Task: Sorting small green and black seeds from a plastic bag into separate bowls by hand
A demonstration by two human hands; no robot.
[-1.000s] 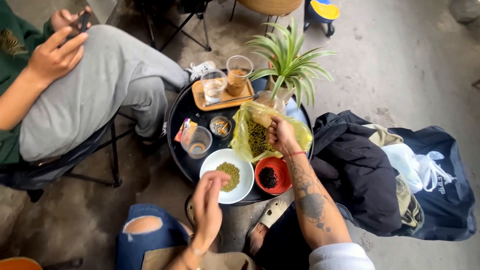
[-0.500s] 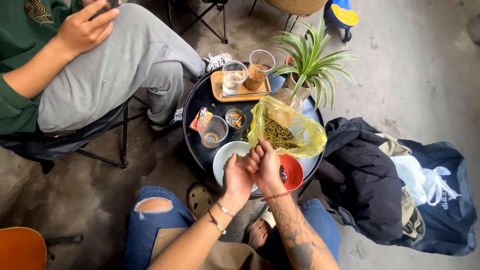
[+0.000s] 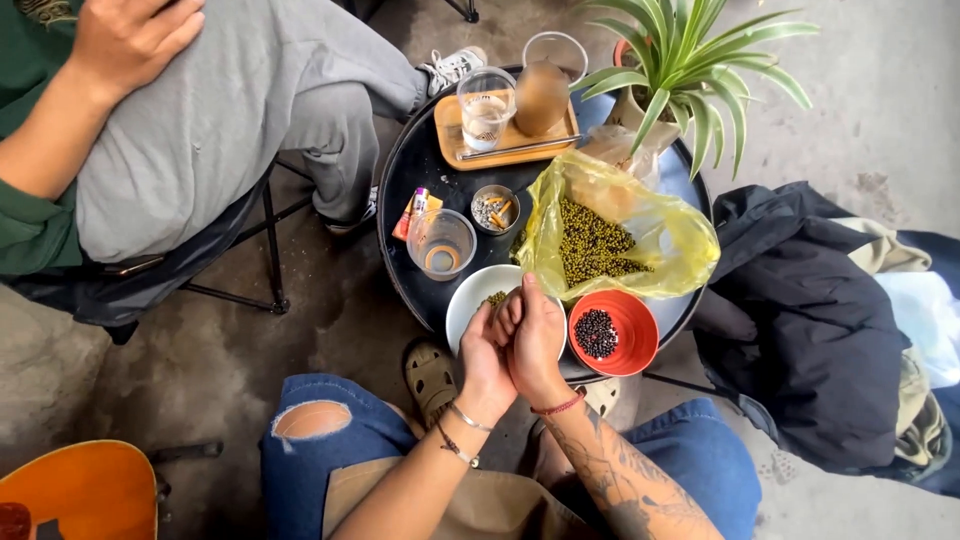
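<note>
**Hands pressed together over the white bowl**

The white bowl [image 3: 470, 297] sits at the near edge of the round black desk [image 3: 400, 190], holding a little heap of green beans [image 3: 496, 297]. Both hands meet right above its near-right rim — left hand [image 3: 484, 352] and right hand [image 3: 537, 335] cupped palm to palm, fingers closed narrow; whether any beans lie between them I cannot tell. The bowl lies straight ahead of the hands and slightly left, so the left hand is the nearer one.

Just right of the bowl stands a red bowl [image 3: 628, 310] with dark beans [image 3: 597, 333]. Beyond the white bowl, touching its far rim, an open yellow bag [image 3: 670, 235] spills a big pile of green beans. Left of the bag — an empty glass [image 3: 441, 244] and a small ashtray [image 3: 494, 209]. Farther back, a wooden tray [image 3: 455, 140] carries two cups, beside a potted plant [image 3: 690, 60]. Another person in grey trousers [image 3: 220, 110] sits well left of the bowl.
</note>
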